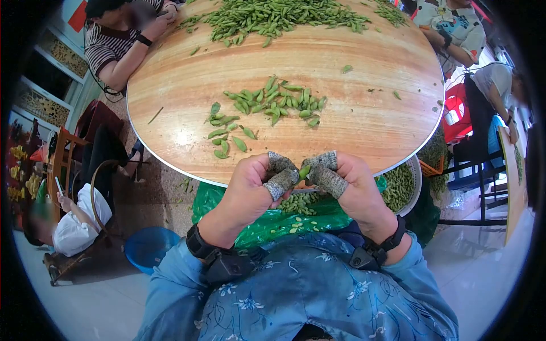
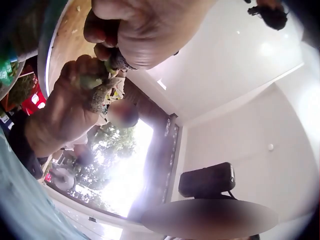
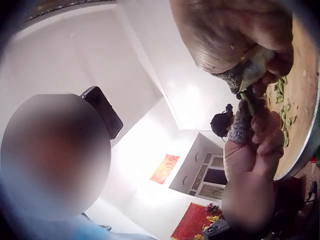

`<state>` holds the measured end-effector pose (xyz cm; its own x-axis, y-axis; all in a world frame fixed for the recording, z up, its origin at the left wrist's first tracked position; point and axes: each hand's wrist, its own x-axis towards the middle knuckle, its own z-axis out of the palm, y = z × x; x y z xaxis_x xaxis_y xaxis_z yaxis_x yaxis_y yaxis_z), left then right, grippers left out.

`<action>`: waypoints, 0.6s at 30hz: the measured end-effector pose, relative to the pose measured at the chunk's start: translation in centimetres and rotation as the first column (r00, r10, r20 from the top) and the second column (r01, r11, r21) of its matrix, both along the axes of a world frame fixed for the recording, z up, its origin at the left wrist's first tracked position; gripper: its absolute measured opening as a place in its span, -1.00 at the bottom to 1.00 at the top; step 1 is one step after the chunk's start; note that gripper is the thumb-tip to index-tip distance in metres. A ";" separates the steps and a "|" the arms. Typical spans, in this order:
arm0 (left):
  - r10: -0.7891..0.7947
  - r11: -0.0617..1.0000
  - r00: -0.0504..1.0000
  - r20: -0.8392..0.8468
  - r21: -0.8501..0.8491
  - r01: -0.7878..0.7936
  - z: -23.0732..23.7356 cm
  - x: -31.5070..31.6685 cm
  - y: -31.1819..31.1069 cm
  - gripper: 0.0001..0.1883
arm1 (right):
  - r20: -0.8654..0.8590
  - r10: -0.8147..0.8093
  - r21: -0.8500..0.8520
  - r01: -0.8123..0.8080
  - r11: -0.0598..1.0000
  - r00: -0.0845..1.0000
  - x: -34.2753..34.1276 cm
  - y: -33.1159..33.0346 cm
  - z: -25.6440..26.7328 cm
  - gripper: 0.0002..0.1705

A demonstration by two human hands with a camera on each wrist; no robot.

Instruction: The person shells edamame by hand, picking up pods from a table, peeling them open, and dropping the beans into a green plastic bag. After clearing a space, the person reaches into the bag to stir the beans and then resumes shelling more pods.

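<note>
Just past the table's near edge, my left hand (image 1: 244,182) and right hand (image 1: 359,187) meet at a green edamame pod (image 1: 305,171). Thumb and fingers of both hands pinch it, one hand at each end. Grey knitted covers (image 1: 282,183) wrap the thumbs and forefingers. In the right wrist view, a pale green piece, like a pod shell (image 3: 256,69), lies within the curled fingers of the right hand. A loose batch of edamame pods (image 1: 273,102) is spread on the wooden table (image 1: 341,136) ahead. Shelled beans (image 1: 301,203) show below the hands, partly hidden by them.
A large heap of pods (image 1: 273,17) covers the table's far side. Green plastic (image 1: 256,230) with scattered beans drapes over the lap. To the right stands a white basket (image 1: 418,184) of pods; a blue basin (image 1: 147,250) sits on the floor at left. Other people sit around the table.
</note>
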<state>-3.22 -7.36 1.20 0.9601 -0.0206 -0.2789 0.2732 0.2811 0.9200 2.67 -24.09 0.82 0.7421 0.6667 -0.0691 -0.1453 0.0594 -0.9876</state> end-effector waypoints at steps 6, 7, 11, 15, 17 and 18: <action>-0.007 0.991 0.999 -0.034 -0.131 0.002 -0.2 -0.2 0.1 -0.93 | -0.038 0.041 0.095 -0.037 0.995 0.998 0.2 0.1 -1.1 -0.84; -0.020 0.979 0.998 -0.051 -0.206 0.009 -0.2 -0.2 0.2 -0.93 | -0.036 0.045 0.141 -0.040 0.989 0.998 0.2 0.2 -1.4 -0.84; -0.004 0.975 0.997 -0.077 -0.221 -0.013 0.1 -0.2 -0.1 -0.94 | 0.019 0.013 0.131 -0.015 0.991 1.000 0.3 0.3 -1.4 -0.85; -0.016 1.000 0.999 0.043 -0.021 0.017 -0.5 0.3 0.0 -0.94 | 0.045 -0.006 0.016 0.005 1.000 0.999 0.4 0.2 -0.5 -0.88; -0.026 0.999 0.998 0.049 0.039 0.025 -0.9 0.3 0.1 -0.90 | 0.038 -0.046 -0.012 0.046 0.999 0.998 0.4 0.3 -0.8 -0.89; -0.027 0.999 0.999 0.044 0.037 0.026 -0.9 0.1 -0.4 -0.90 | 0.044 -0.083 -0.032 0.085 0.996 0.996 0.4 0.3 -1.0 -0.90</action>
